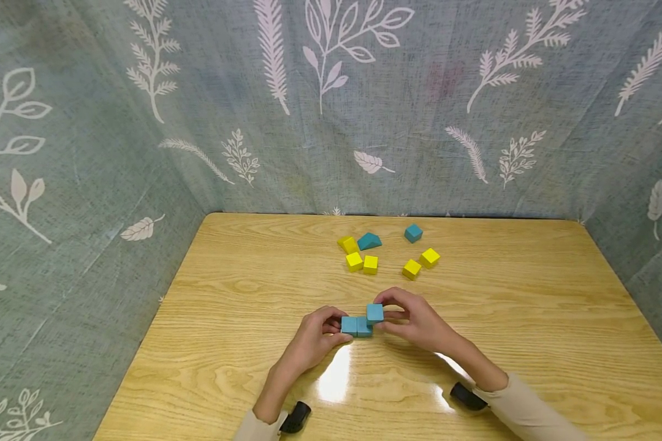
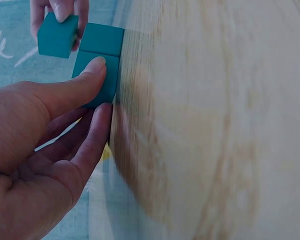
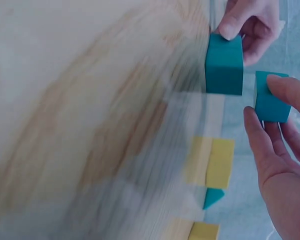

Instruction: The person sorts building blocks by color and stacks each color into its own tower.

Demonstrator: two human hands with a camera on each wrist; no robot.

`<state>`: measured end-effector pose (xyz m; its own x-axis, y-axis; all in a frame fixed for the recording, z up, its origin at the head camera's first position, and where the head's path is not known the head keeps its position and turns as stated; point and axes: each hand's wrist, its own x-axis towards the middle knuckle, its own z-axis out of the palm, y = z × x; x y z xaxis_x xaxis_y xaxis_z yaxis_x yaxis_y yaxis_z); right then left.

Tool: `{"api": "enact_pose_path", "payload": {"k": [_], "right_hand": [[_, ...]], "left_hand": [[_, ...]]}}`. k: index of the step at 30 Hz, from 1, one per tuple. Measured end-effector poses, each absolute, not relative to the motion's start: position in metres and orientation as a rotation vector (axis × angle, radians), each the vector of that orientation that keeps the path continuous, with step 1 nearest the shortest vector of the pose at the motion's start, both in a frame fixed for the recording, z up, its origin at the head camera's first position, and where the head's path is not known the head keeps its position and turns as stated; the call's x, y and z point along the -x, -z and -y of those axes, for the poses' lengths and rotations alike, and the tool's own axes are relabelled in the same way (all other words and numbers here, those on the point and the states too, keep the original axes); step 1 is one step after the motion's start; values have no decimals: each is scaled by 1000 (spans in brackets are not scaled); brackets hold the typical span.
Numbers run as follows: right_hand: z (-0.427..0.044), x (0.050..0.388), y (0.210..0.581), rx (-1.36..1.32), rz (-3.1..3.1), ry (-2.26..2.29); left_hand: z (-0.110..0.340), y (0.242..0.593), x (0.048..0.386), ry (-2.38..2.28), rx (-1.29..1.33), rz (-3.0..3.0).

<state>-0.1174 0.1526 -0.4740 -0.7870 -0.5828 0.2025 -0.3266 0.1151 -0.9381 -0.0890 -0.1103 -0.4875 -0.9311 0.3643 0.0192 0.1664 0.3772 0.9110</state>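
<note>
On table (image 1: 226,318), nearest: L hand (image 1: 314,337), thumb + fingers pinching L one of 2 abutting blue cubes (image 1: 349,326). R hand (image 1: 419,321) pinches 3rd cube (image 1: 374,313), raised, just apart from pr. Beyond: 4 yel. cubes (image 1: 371,264), then blue wedge (image 1: 369,241).

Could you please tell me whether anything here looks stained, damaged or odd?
One thing: a faint pinkish blotch on the patterned cloth behind the table, unlike the white leaf print, perhaps a stain. Nothing on the table looks spilled or damaged; the raised blue cube is held in the right grip.
</note>
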Motion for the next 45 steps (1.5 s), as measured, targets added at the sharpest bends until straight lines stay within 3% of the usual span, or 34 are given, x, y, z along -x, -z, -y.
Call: {"api": "enact_pose_path", "payload": {"k": [16, 45], "right_hand": [[-122, 118, 477, 1054, -2264, 1596], [-110, 118, 478, 1020, -2290, 1560]], "left_hand": [[111, 485, 88, -1646, -503, -2383], [115, 484, 94, -1496, -729, -2532]]}}
